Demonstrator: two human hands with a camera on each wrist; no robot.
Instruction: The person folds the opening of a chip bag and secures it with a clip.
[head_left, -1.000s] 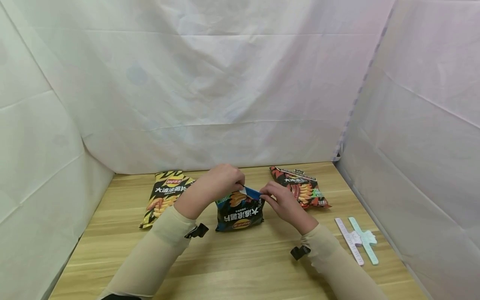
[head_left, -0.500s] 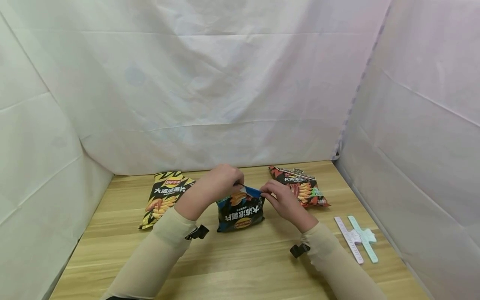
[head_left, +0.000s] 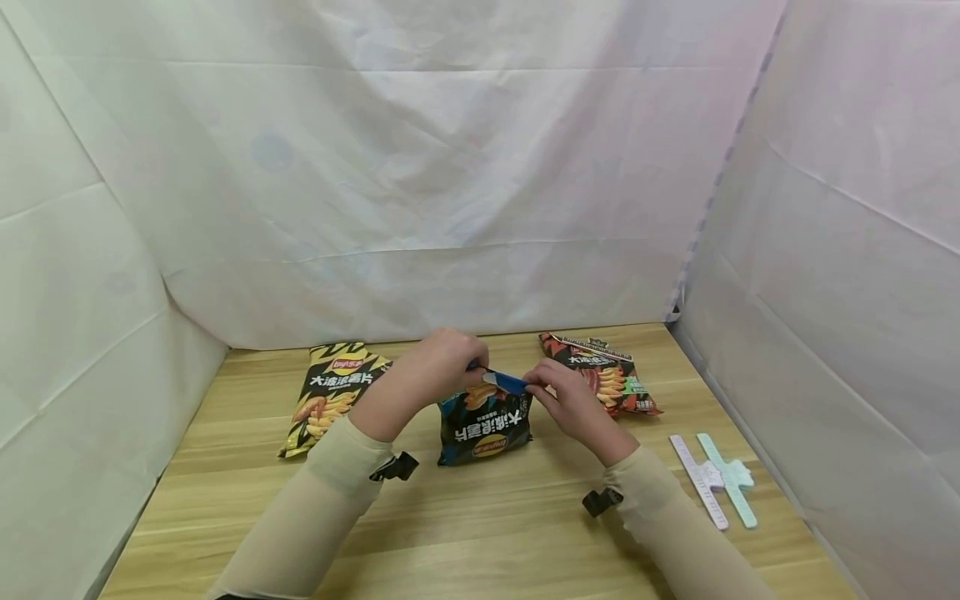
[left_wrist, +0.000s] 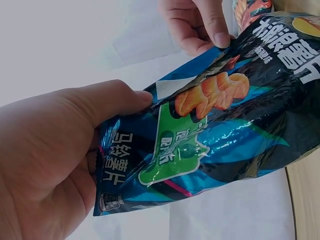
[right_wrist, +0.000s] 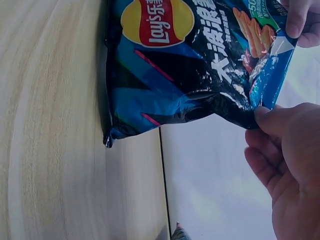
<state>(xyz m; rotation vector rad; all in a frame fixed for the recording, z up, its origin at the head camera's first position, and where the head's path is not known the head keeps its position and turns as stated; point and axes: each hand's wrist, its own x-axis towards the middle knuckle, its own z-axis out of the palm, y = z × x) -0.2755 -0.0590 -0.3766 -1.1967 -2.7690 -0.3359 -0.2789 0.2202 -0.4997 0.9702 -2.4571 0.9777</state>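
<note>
Black chip bag (head_left: 487, 427) has shifted slightly right, left hand (head_left: 444, 360) and right hand (head_left: 568, 402) both pinching its top.

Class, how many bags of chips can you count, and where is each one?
3: the blue-black bag, pinched by the left hand and right hand; the yellow-black bag, partly hidden, back left; the red bag, back right.

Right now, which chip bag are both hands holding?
The blue bag in the middle; the yellow bag at left and the red bag at right lie unheld.
</note>
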